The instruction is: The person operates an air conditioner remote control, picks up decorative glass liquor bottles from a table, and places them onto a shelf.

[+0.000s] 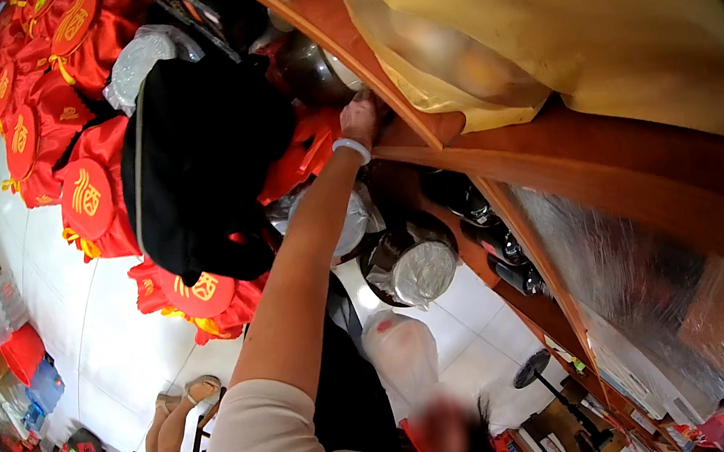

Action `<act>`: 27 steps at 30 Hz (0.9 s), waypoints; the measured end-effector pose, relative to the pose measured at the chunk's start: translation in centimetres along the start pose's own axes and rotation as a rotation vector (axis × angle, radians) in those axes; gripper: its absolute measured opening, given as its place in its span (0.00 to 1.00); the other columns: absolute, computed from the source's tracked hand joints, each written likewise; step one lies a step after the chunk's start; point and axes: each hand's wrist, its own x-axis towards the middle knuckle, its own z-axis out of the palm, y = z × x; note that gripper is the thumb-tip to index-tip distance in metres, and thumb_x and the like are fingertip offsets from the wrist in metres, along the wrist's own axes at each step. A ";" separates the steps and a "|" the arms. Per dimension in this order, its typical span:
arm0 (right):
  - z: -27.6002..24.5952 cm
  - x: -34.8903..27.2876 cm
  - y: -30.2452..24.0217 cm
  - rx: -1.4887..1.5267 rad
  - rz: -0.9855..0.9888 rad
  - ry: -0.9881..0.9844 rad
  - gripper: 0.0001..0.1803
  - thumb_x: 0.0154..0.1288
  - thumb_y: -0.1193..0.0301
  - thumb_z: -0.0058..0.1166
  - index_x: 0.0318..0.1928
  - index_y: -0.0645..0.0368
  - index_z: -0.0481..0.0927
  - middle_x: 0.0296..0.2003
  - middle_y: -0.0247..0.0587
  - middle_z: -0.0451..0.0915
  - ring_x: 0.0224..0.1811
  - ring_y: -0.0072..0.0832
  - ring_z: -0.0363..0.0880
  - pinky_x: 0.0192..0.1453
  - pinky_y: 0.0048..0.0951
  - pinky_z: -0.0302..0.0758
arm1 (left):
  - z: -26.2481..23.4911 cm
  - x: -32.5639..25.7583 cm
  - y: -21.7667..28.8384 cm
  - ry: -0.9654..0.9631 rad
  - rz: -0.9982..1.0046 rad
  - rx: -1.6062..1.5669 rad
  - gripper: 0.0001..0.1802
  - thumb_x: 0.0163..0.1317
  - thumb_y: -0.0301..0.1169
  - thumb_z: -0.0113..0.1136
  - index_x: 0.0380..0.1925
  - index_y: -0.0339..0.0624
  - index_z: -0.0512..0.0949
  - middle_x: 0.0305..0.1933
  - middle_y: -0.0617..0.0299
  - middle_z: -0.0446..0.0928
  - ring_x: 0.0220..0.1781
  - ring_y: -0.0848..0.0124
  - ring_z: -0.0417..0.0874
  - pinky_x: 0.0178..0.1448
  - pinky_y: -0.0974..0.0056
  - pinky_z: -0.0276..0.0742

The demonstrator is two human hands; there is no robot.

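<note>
My left arm, in a white sleeve with a pale bangle at the wrist, reaches up across the middle. My left hand is at the edge of the wooden shelf. Its fingers look curled in, but their tips are hidden and I cannot make out what they hold. Just beyond it lies a dark brown glossy jar, and red cloth is beside the wrist. Below the forearm stand a plastic-wrapped jar lid and a dark jar with a wrapped top. My right hand is not in view.
Several red cloth-covered jars stand on the left, beside a large black item with grey trim. Yellowish sheeting hangs over the upper shelf. A white plastic bag sits on the tiled floor. Another person's legs show lower left.
</note>
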 end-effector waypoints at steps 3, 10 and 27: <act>6.6 -3.1 1.6 0.304 0.295 -0.121 0.10 0.56 0.70 0.50 0.38 0.57 0.70 0.33 0.37 0.74 0.32 0.32 0.71 0.40 0.32 0.71 | -4.2 -3.4 1.3 0.354 0.297 -0.030 0.07 0.52 0.24 0.47 0.29 0.33 0.72 0.28 0.44 0.72 0.33 0.46 0.73 0.37 0.51 0.69; -13.6 9.0 -4.8 1.759 0.995 0.062 0.10 0.52 0.73 0.55 0.32 0.66 0.71 0.30 0.34 0.71 0.31 0.23 0.68 0.39 0.25 0.66 | -16.0 -25.0 -1.4 0.030 -0.518 -0.756 0.11 0.59 0.28 0.43 0.28 0.27 0.70 0.23 0.51 0.75 0.24 0.65 0.79 0.27 0.67 0.76; -18.7 11.3 -10.2 1.693 0.568 -0.161 0.04 0.55 0.75 0.53 0.30 0.61 0.72 0.26 0.29 0.70 0.26 0.18 0.61 0.36 0.18 0.60 | -35.2 -40.0 -19.7 0.584 -0.767 -0.173 0.09 0.53 0.22 0.45 0.24 0.25 0.71 0.19 0.50 0.75 0.19 0.63 0.80 0.22 0.66 0.77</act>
